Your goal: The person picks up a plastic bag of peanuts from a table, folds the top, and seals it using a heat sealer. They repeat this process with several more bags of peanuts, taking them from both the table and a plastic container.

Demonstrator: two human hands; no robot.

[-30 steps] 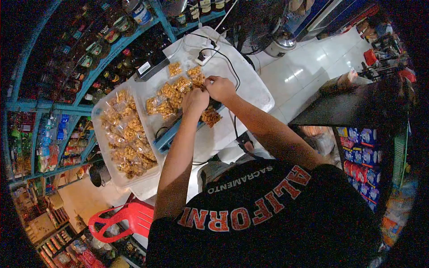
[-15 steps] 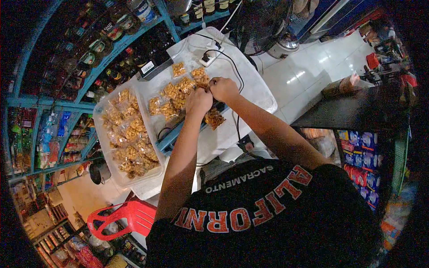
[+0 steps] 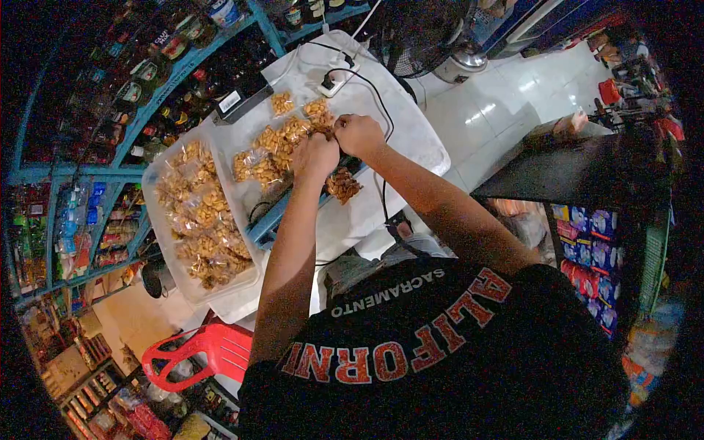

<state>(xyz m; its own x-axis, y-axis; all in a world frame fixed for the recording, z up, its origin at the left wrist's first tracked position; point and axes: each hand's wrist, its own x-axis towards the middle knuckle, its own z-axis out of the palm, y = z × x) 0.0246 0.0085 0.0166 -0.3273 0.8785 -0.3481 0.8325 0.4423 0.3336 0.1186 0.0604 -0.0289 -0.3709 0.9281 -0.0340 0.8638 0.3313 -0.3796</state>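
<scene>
My left hand (image 3: 316,155) and my right hand (image 3: 359,136) are close together over the white table (image 3: 418,136), fingers closed on the top of a small clear bag of brown snacks (image 3: 342,185), which hangs below them. Beneath the hands lies a long blue and dark device (image 3: 277,214), partly covered by my left forearm. Several filled snack bags (image 3: 273,147) lie to the left of the hands. Farther left, a translucent plastic tub (image 3: 254,282) holds many more such bags.
A white power strip (image 3: 334,83) with black cables lies on the table's far part. A dark box (image 3: 242,105) stands at its far left edge. Blue shelves (image 3: 198,57) with bottles line the left. A red plastic chair (image 3: 231,350) stands below the tub, and a dark counter (image 3: 565,172) is at right.
The table, the tub and both hands appear shifted slightly left and up in the view. The hands remain together at the top of the bag.
</scene>
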